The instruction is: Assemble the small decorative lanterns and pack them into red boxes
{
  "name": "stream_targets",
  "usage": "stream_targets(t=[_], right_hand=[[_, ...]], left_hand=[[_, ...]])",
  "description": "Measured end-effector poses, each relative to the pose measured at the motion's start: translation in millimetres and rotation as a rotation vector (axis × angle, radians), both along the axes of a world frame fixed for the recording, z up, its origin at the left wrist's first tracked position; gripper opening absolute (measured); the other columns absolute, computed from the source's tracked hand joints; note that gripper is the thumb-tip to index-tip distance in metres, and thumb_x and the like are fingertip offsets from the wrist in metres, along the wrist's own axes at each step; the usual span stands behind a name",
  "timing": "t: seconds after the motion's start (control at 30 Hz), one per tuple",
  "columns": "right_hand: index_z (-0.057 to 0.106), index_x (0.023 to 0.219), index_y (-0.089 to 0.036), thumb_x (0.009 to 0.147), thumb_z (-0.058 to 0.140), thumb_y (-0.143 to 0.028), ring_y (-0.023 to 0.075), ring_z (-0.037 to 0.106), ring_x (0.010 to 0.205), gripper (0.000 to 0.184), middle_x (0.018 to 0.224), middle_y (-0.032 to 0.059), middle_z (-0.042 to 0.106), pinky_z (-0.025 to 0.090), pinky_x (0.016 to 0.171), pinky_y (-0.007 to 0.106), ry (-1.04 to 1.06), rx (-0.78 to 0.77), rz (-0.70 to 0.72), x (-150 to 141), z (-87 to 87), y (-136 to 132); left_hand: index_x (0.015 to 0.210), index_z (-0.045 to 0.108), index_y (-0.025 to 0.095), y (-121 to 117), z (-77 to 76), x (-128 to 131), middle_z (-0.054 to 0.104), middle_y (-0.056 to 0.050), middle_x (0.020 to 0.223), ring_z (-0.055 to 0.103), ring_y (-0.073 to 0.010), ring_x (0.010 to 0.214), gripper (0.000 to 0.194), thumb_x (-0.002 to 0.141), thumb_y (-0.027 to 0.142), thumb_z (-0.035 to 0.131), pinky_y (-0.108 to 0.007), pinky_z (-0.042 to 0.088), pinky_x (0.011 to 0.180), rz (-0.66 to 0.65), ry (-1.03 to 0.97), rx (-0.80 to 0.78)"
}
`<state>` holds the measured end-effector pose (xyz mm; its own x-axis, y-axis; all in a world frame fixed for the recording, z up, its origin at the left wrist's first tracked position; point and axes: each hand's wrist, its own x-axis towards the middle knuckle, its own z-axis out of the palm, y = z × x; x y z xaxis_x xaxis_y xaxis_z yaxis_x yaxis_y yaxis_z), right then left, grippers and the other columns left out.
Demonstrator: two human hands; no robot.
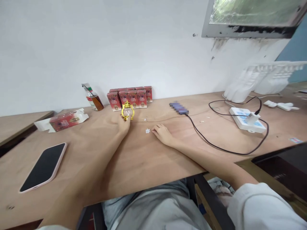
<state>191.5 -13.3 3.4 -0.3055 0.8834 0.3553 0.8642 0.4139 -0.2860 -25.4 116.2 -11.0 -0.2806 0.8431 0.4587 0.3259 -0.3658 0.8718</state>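
Note:
A small gold lantern ornament (124,117) with a clear middle stands upright on the wooden table. My left hand (122,125) is closed on its lower part, the thumb against the front; some of the fingers are hidden behind it. My right hand (163,134) rests on the tabletop to the right, its fingers loosely bent and nothing visible in them. Just left of its fingertips lies a small white piece (147,131), apart from them. Tiny bits (145,119) are scattered a little farther back.
Several red boxes (132,99) stand by the wall, beside a tilted bottle of brown liquid (96,103). An opened red box (66,122) and a phone (44,167) lie left. A cable (216,149) links a pixelated device (178,108) to a power strip (248,119) at right.

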Motion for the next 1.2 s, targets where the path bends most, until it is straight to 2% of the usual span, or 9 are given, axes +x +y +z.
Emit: stream_targets(t=[0.1, 0.17, 0.33, 0.47, 0.63, 0.77, 0.9, 1.07, 1.2], right_hand=[[0.063, 0.096, -0.013, 0.092, 0.047, -0.015, 0.0204, 0.059, 0.094, 0.016, 0.099, 0.0106, 0.066, 0.043, 0.086, 0.032, 0.002, 0.009, 0.005, -1, 0.8, 0], [0.062, 0.095, -0.014, 0.092, 0.046, -0.014, 0.0204, 0.059, 0.094, 0.017, 0.099, 0.0104, 0.066, 0.044, 0.085, 0.032, 0.081, 0.057, -0.001, -1, -0.4, 0], [0.058, 0.095, -0.018, 0.094, 0.041, -0.023, 0.0169, 0.063, 0.082, 0.018, 0.088, 0.0065, 0.064, 0.049, 0.077, 0.031, 0.602, 0.352, 0.076, -17, -7.3, -3], [0.054, 0.091, -0.021, 0.088, 0.052, -0.032, 0.0126, 0.062, 0.062, 0.011, 0.072, -0.0016, 0.062, 0.052, 0.065, 0.028, 1.087, 0.266, 0.094, -44, -11.2, -10], [0.056, 0.081, -0.020, 0.071, 0.071, -0.032, 0.0143, 0.065, 0.072, 0.022, 0.077, 0.0005, 0.067, 0.053, 0.070, 0.029, 1.411, 0.136, 0.104, -60, 0.4, -20], [0.057, 0.077, -0.020, 0.059, 0.079, -0.032, 0.0157, 0.065, 0.075, 0.031, 0.076, 0.0012, 0.068, 0.053, 0.073, 0.031, 1.490, 0.113, 0.062, -52, 12.2, -22], [0.059, 0.074, -0.019, 0.056, 0.081, -0.034, 0.0157, 0.066, 0.073, 0.032, 0.074, 0.0007, 0.068, 0.054, 0.073, 0.031, 1.460, 0.080, 0.039, -46, 18.0, -23], [0.059, 0.072, -0.019, 0.056, 0.082, -0.037, 0.0160, 0.067, 0.071, 0.033, 0.072, 0.0009, 0.070, 0.055, 0.071, 0.032, 1.373, 0.001, 0.098, -46, 17.9, -25], [0.059, 0.078, -0.019, 0.065, 0.077, -0.036, 0.0167, 0.069, 0.076, 0.028, 0.078, 0.0024, 0.071, 0.056, 0.077, 0.033, 1.268, 0.042, 0.142, -45, 14.3, -27]], left_hand=[[0.117, 0.041, 0.019, -29, -2.7, -11, 0.055, -0.005, 0.098, 0.060, -0.0163, 0.089, 0.044, 0.078, 0.026, 0.059, -0.033, 0.049, 0.085, 0.105, -0.096, 0.020], [0.118, 0.038, 0.020, -46, -0.6, -11, 0.052, -0.003, 0.096, 0.059, -0.0136, 0.086, 0.045, 0.078, 0.025, 0.057, -0.029, 0.048, 0.082, 0.143, -0.117, 0.116], [0.115, 0.044, 0.019, -75, 9.3, -2, 0.053, -0.007, 0.107, 0.057, -0.0203, 0.100, 0.059, 0.065, 0.028, 0.073, -0.034, 0.046, 0.089, 0.202, 0.100, 0.345], [0.110, 0.049, 0.018, -96, 18.1, 4, 0.059, -0.008, 0.104, 0.055, -0.0237, 0.100, 0.050, 0.067, 0.029, 0.072, -0.038, 0.044, 0.087, 0.138, 0.349, 0.425], [0.110, 0.054, 0.021, -121, 24.8, 16, 0.065, -0.007, 0.105, 0.052, -0.0246, 0.099, 0.042, 0.072, 0.029, 0.070, -0.039, 0.036, 0.087, 0.036, 0.594, 0.438], [0.110, 0.057, 0.022, -128, 23.0, 25, 0.065, -0.006, 0.106, 0.050, -0.0256, 0.103, 0.042, 0.071, 0.029, 0.071, -0.038, 0.031, 0.085, -0.053, 0.704, 0.409], [0.112, 0.054, 0.021, -130, 22.5, 27, 0.063, -0.007, 0.108, 0.054, -0.0236, 0.102, 0.045, 0.070, 0.025, 0.069, -0.036, 0.030, 0.087, -0.088, 0.714, 0.406], [0.115, 0.050, 0.019, -132, 23.5, 27, 0.062, -0.008, 0.112, 0.055, -0.0234, 0.106, 0.047, 0.071, 0.026, 0.066, -0.036, 0.029, 0.090, -0.188, 0.754, 0.398], [0.115, 0.049, 0.019, -132, 22.9, 27, 0.063, -0.009, 0.112, 0.056, -0.0234, 0.105, 0.046, 0.072, 0.027, 0.064, -0.037, 0.029, 0.090, -0.205, 0.776, 0.388]])
